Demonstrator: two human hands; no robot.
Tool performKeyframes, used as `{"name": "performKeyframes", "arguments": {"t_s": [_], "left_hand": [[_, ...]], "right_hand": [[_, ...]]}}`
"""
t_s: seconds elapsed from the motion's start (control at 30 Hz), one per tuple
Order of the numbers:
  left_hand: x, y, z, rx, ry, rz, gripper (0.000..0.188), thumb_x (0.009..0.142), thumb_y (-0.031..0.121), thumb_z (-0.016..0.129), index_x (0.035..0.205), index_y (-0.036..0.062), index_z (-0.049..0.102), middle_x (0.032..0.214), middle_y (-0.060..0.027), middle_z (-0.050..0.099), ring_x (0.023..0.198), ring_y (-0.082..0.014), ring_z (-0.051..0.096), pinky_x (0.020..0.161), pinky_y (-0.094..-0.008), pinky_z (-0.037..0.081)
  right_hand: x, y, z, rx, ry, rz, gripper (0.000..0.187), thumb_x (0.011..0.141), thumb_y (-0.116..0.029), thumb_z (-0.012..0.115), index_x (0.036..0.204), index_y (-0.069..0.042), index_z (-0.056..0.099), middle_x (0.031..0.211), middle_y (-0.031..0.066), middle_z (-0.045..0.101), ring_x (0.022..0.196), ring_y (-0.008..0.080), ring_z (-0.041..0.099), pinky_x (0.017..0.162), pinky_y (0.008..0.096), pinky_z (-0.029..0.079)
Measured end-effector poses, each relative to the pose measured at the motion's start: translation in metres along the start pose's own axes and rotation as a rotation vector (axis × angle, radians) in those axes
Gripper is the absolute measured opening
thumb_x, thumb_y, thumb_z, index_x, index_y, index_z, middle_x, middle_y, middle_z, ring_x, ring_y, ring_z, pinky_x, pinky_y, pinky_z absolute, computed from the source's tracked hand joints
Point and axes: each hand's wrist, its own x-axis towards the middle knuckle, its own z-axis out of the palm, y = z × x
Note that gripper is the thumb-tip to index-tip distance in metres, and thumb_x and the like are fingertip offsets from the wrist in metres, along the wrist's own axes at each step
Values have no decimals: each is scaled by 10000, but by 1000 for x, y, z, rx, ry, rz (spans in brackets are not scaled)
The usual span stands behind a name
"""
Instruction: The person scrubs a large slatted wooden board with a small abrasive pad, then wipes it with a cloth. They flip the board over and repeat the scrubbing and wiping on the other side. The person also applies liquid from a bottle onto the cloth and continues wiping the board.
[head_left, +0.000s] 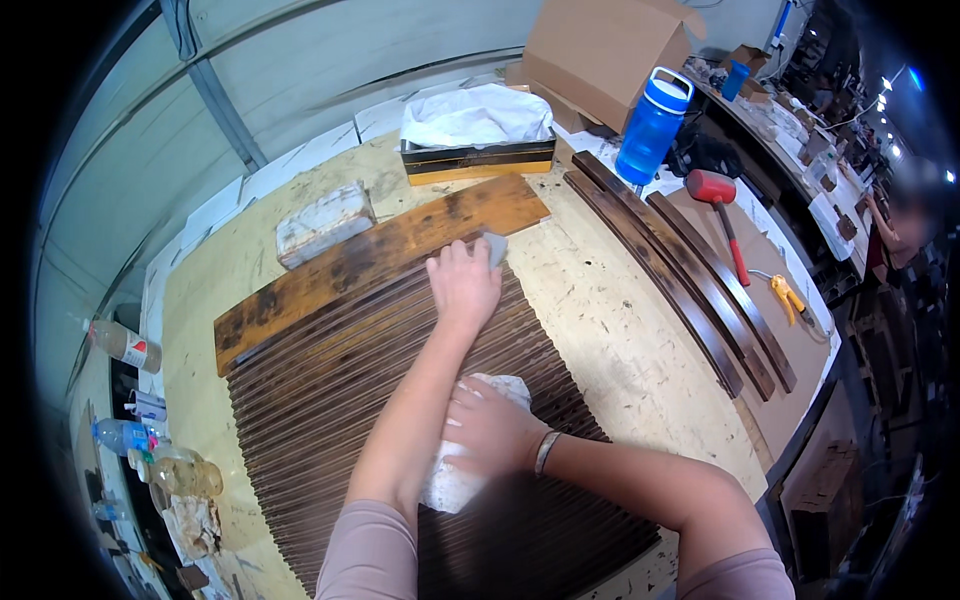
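A large ribbed dark-brown wooden panel (350, 430) lies on the worktable below me. Along its far edge runs a flat, lighter brown board (385, 255) with dark blotches. My left hand (465, 285) reaches to where they meet, fingers closed round a small grey pad (495, 248), mostly covered by the hand. Nearer to me, my right hand (495, 430), with a bracelet at the wrist, grips a crumpled white cloth (452, 488) against the ribs. The panel's near part is in shadow.
A white wrapped block (325, 222) and a box with white cloth (478, 160) stand behind. To the right are dark wooden strips (680, 280), a blue bottle (652, 130), a red mallet (712, 190) and yellow-handled pliers (788, 298). Bottles (185, 475) line the left edge. A person (900, 230) works far right.
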Motion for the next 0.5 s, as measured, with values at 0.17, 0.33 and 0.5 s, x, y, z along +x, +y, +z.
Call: {"name": "performKeyframes", "arguments": {"t_s": [0.17, 0.33, 0.5], "left_hand": [[1, -13, -11, 88, 19, -116, 368, 812, 295, 784, 1129, 148, 668, 1012, -101, 625, 1016, -299, 595, 883, -449, 373], [3, -4, -6, 46, -84, 49, 395, 816, 258, 780, 1180, 152, 668, 1048, -110, 604, 1077, -292, 566, 882, -455, 379], [4, -3, -3, 7, 35, 17, 416, 833, 285, 771, 1224, 185, 666, 1026, -98, 592, 1054, -284, 563, 883, -445, 381]], "right_hand": [[0, -2, -2, -6, -2, 5, 487, 814, -365, 724, 1198, -74, 650, 1282, 145, 583, 1237, 333, 507, 1080, 535, 345], [-1, -2, -1, 9, -3, 11, 485, 816, -376, 724, 1193, -78, 659, 1278, 144, 589, 1236, 327, 511, 1088, 528, 341], [-1, -2, 1, 18, 14, 7, 473, 818, -374, 723, 1193, -93, 664, 1263, 144, 598, 1236, 323, 516, 1097, 519, 340]]}}
